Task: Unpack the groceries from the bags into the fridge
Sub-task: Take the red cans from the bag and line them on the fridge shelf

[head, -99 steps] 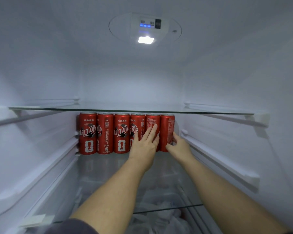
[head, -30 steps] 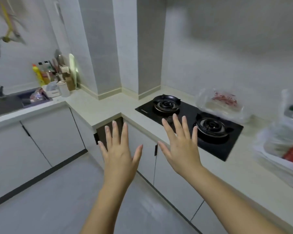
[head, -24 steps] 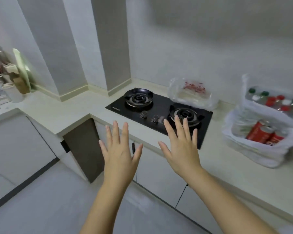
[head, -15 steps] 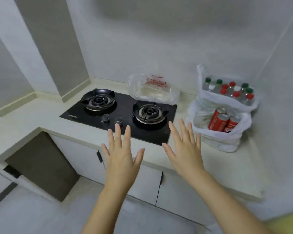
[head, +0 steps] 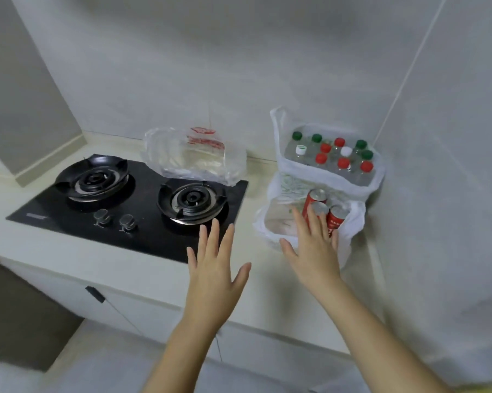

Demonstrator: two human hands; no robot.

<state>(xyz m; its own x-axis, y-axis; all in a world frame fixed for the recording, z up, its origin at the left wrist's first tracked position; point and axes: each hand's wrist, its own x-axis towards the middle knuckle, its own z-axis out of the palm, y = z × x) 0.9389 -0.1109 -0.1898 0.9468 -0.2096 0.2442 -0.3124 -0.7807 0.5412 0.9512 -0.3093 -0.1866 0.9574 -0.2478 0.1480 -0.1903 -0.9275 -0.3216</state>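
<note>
Two white plastic bags stand on the pale counter at the right. The nearer bag (head: 270,222) holds three red cans (head: 337,218). The farther bag (head: 290,165) holds several clear bottles (head: 342,154) with red, green and white caps. My right hand (head: 314,248) is spread flat over the nearer bag's front, fingertips by the cans, holding nothing. My left hand (head: 215,268) hovers open above the counter's front edge, left of the bag. The fridge is out of view.
A black two-burner gas hob (head: 131,202) is set in the counter (head: 77,251) to the left of the bags. A flattened clear plastic bag (head: 196,157) with red print lies behind the right burner. Grey walls close the corner behind and right of the bags.
The view swung from the fridge shelf of red cans round to the counter. Both open hands came forward, and my right hand now reaches the bag with the cans.
</note>
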